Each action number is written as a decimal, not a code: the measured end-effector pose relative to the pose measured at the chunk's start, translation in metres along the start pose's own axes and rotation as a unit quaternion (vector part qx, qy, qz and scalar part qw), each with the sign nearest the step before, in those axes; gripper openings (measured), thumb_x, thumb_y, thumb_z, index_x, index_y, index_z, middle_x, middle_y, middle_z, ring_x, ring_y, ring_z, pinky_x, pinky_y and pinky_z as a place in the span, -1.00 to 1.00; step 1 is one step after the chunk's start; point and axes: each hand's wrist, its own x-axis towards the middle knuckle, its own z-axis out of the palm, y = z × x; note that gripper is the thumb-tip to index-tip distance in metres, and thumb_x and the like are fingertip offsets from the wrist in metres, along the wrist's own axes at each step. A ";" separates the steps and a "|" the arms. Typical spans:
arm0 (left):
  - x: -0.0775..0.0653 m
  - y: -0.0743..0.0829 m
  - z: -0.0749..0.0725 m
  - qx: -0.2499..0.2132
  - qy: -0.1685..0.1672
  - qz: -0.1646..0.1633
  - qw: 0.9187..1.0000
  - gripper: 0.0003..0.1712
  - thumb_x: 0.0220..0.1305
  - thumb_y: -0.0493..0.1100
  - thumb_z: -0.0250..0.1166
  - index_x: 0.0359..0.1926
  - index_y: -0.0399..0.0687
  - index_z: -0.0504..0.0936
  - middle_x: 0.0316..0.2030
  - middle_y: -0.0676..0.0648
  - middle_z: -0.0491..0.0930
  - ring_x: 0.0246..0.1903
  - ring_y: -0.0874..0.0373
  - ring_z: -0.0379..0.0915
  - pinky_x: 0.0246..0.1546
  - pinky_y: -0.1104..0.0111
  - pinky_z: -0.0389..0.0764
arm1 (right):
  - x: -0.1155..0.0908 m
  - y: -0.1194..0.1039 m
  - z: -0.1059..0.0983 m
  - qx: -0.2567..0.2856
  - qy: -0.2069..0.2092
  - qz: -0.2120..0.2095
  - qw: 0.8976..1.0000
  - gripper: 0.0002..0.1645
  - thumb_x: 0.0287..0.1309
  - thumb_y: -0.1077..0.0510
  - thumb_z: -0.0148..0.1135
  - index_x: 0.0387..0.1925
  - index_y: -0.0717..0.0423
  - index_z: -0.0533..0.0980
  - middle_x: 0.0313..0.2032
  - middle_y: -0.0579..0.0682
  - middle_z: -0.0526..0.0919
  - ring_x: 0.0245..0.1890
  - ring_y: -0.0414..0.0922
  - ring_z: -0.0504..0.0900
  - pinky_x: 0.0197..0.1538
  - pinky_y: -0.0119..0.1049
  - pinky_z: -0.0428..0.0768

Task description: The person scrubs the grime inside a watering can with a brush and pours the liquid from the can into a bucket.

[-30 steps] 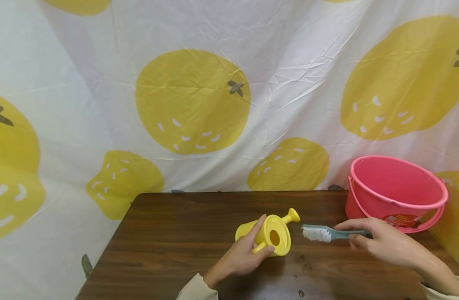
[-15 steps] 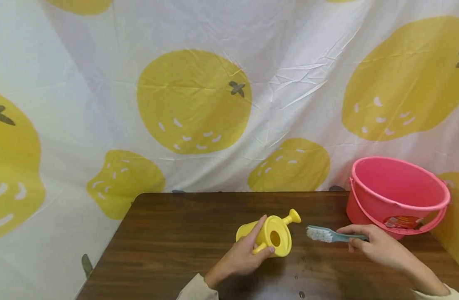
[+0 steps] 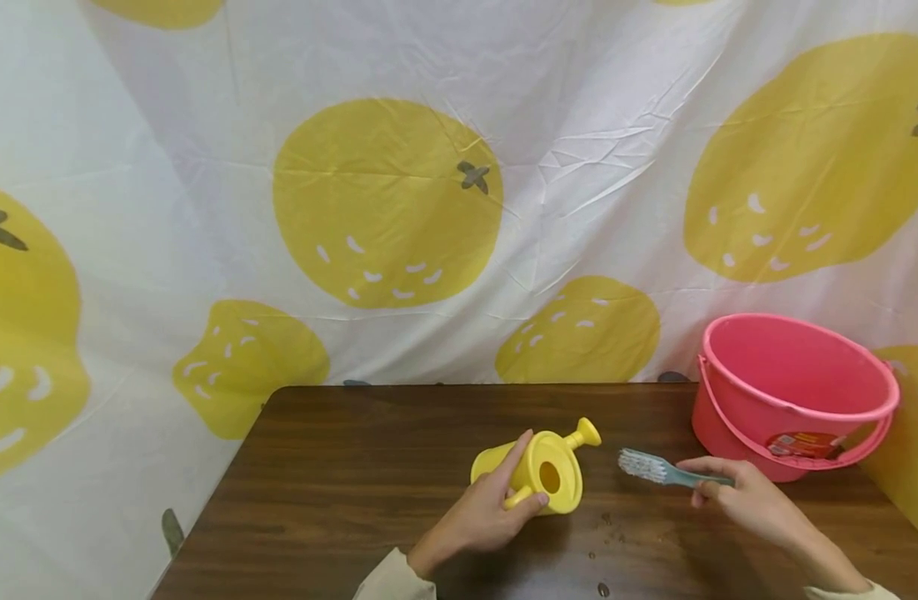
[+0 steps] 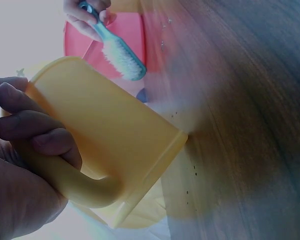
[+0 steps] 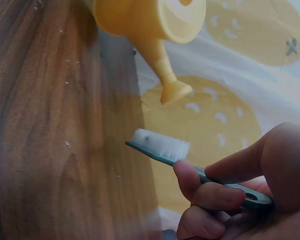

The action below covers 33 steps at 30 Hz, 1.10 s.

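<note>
In the head view my left hand (image 3: 489, 510) grips a yellow watering can (image 3: 530, 471) by its handle, tilted so its round opening faces me and its spout points right. Fingers curl round the handle (image 4: 75, 182) in the left wrist view. My right hand (image 3: 751, 500) pinches the grey-green handle of a scrub brush (image 3: 654, 468) with white bristles. The brush head lies to the right of the spout (image 5: 165, 75), with a gap between them. Bristles (image 5: 162, 144) face up toward the spout side in the right wrist view.
A pink bucket (image 3: 789, 408) with its handle lowered stands at the back right of the dark wooden table (image 3: 339, 483). Water drops (image 3: 603, 589) dot the tabletop near the front. Behind hangs a white curtain (image 3: 399, 50) printed with yellow fruit.
My right hand has drawn the brush slightly right, away from the spout, and turned it so the bristles show more from above. The left hand and watering can stay almost still.
</note>
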 end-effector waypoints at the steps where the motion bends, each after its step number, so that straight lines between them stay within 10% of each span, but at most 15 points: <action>1: 0.000 0.000 0.000 0.002 0.001 0.001 1.000 -0.09 0.37 0.05 0.25 0.57 0.23 -0.04 -0.74 0.19 0.26 -0.73 0.40 0.21 -0.59 0.52 0.34 | 0.000 0.002 0.001 0.005 0.002 0.001 1.000 -0.57 0.28 0.30 0.08 0.15 0.36 0.50 -0.44 0.00 0.65 -0.62 -0.29 0.25 -0.56 -0.39 0.24; 33: -0.001 0.000 0.000 0.008 0.007 -0.004 1.000 -0.09 0.36 0.07 0.25 0.57 0.23 -0.03 -0.74 0.21 0.23 -0.72 0.41 0.21 -0.57 0.51 0.35 | -0.001 0.017 0.029 0.078 0.029 0.118 0.990 -0.62 0.37 0.20 0.04 0.08 0.37 0.52 -0.43 -0.03 0.65 -0.61 -0.24 0.38 -0.52 -0.38 0.34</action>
